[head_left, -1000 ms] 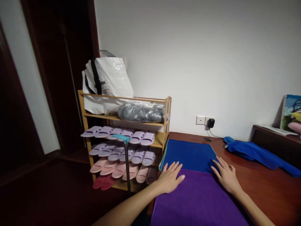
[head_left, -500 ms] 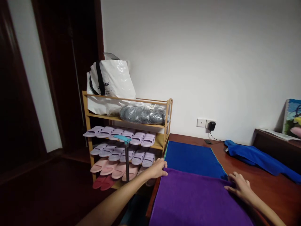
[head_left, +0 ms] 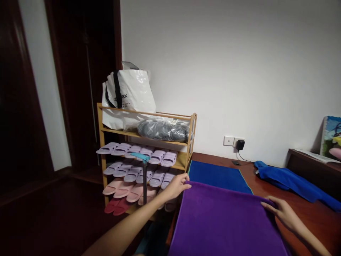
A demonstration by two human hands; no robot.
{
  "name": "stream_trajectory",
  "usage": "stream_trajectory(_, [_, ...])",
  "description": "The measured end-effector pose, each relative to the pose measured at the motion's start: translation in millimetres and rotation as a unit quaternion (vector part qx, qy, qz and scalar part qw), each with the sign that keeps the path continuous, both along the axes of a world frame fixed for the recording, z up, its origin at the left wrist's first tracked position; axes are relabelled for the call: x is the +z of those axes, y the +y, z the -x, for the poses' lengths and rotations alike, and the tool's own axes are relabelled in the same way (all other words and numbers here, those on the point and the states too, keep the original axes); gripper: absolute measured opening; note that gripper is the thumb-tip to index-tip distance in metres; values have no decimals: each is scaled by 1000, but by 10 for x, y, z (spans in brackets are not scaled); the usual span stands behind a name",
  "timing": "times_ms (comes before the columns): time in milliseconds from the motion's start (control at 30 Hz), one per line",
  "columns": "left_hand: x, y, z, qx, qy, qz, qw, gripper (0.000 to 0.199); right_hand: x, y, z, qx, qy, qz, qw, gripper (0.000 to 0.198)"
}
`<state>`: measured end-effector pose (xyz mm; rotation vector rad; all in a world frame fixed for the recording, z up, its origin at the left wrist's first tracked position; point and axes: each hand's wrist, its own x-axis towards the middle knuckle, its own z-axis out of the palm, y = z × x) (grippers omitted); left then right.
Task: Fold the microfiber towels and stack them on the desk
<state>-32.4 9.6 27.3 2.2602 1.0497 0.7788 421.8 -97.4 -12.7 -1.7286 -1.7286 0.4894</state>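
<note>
A purple cloth [head_left: 226, 217] stretches between my two hands, its far edge raised over the tabletop. My left hand [head_left: 177, 186] pinches its far left corner. At the far right corner, my right hand [head_left: 283, 209] grips the edge between thumb and fingers. Beneath and beyond it lies a flat blue cloth [head_left: 218, 174] with a pale green border, partly covered. The near part of the purple cloth runs out of the bottom of the view.
The wooden table [head_left: 301, 213] also bears a crumpled blue cloth [head_left: 290, 179] at right. Left of it stands a shoe rack [head_left: 191, 131] with several slippers [head_left: 157, 155], a white bag [head_left: 135, 89] and a blue-topped pole [head_left: 144, 177] in front. A black plug [head_left: 240, 144] sits in the wall.
Both hands have lifted the purple cloth's far edge a little and moved it over more of the blue cloth. My right hand has shifted slightly right, and the view has turned slightly left.
</note>
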Motion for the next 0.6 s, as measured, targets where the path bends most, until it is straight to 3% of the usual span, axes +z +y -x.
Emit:
stream_trajectory(167, [-333, -16, -86, 38, 59, -63, 996, 7, -389, 84, 162, -77, -59, -47, 994, 44])
stream_trajectory(267, [-466, 15, -104, 50, 85, -72, 992, 5, -482, 67, 191, -81, -64, -43, 994, 46])
stream_trajectory(600, [-359, -238, -31, 46, 102, -44, 993, 8, -339, -217, 149, -45, -65, 28, 996, 44])
